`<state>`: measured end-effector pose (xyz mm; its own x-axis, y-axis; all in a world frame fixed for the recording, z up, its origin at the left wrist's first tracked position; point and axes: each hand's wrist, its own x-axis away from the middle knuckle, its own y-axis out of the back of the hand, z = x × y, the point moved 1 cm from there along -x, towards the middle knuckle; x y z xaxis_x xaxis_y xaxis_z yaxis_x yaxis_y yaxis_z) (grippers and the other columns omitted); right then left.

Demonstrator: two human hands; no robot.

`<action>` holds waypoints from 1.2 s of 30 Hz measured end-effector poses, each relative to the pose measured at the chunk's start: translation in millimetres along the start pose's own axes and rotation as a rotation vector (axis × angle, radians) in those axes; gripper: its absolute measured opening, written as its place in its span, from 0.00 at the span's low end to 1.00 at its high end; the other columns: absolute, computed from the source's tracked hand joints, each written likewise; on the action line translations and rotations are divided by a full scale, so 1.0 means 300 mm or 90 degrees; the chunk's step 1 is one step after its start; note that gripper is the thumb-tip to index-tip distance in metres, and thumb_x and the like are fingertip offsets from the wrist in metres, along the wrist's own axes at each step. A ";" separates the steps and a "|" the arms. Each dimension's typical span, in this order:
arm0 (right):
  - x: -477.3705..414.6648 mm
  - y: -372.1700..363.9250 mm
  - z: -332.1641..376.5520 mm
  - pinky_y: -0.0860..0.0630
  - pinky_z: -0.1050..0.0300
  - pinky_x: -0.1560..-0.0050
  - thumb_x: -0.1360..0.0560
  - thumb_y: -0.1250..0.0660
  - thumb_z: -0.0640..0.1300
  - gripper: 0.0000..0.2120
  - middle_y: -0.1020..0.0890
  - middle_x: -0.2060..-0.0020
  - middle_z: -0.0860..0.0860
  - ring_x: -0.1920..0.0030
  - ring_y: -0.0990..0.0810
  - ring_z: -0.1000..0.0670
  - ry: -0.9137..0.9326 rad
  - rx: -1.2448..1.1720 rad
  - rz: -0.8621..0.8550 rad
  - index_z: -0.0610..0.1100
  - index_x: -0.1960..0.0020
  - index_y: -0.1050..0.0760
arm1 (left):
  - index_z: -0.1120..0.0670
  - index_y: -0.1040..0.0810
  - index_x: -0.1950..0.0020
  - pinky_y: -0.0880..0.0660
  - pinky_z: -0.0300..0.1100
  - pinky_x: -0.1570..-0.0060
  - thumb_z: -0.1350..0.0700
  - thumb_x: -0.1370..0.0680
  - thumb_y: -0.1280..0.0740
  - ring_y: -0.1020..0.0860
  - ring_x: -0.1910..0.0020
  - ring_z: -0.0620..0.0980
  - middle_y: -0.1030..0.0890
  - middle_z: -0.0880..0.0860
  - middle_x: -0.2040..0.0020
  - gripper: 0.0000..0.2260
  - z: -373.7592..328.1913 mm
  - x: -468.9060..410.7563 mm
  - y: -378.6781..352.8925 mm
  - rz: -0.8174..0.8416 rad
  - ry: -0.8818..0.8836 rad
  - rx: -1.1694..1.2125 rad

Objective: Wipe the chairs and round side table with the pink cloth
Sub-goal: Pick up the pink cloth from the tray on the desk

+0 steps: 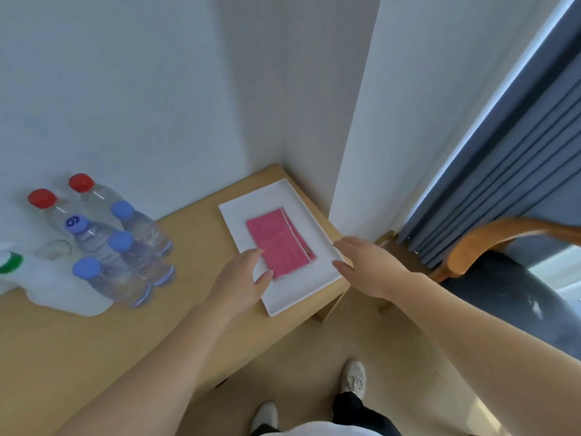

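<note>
Reaching for pickup: your left hand (242, 275) and right hand (367, 265), fingers apart, empty, flank folded pink terry cloth (276, 243) at centre of flat white rectangular tray (298, 294). Cloth likely staged for an easy grab. Wooden-armed dark chair (503, 234) right of tray; wiping apparently not begun.

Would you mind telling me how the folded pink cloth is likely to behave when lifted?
The pink cloth looks thin and soft, so probably floppy and light. Its folded layers, visible at the right edge, may fall open if pinched by one corner.
</note>
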<state>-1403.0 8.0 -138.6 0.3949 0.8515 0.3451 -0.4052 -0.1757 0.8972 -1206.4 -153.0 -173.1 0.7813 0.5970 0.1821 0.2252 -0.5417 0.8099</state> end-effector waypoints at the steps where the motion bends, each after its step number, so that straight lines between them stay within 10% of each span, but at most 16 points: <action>1: -0.036 0.010 -0.022 0.37 0.53 0.29 0.17 0.46 0.55 0.24 0.34 0.27 0.50 0.28 0.35 0.47 0.026 0.006 0.017 0.48 0.23 0.40 | 0.55 0.37 0.26 0.37 0.42 0.34 0.50 0.20 0.38 0.35 0.29 0.49 0.33 0.51 0.27 0.23 -0.012 -0.012 -0.005 -0.006 0.018 -0.011; 12: -0.429 -0.047 -0.042 0.29 0.48 0.35 0.19 0.43 0.49 0.19 0.29 0.34 0.48 0.34 0.29 0.45 0.238 0.036 0.140 0.46 0.29 0.33 | 0.55 0.32 0.30 0.35 0.42 0.37 0.51 0.20 0.38 0.32 0.33 0.50 0.28 0.51 0.33 0.20 -0.019 -0.133 -0.043 -0.068 0.155 -0.137; 24: -0.630 -0.195 0.011 0.40 0.47 0.27 0.19 0.41 0.46 0.31 0.46 0.22 0.44 0.25 0.44 0.43 0.269 0.188 0.127 0.44 0.21 0.50 | 0.55 0.30 0.31 0.33 0.45 0.38 0.48 0.23 0.33 0.34 0.34 0.52 0.31 0.51 0.32 0.23 0.108 -0.360 -0.173 0.003 0.080 -0.191; 36: -0.615 -0.182 0.066 0.33 0.52 0.44 0.23 0.40 0.41 0.10 0.27 0.47 0.47 0.44 0.30 0.45 0.212 0.138 0.058 0.45 0.44 0.25 | 0.56 0.23 0.56 0.29 0.48 0.56 0.53 0.27 0.28 0.26 0.54 0.56 0.23 0.53 0.56 0.08 0.137 -0.372 -0.168 -0.060 -0.002 -0.117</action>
<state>-1437.3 -149.4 -246.0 0.0621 0.9349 0.3494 -0.2290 -0.3274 0.9167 -1281.1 -216.6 -257.2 0.7636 0.6380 0.0994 0.1872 -0.3661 0.9116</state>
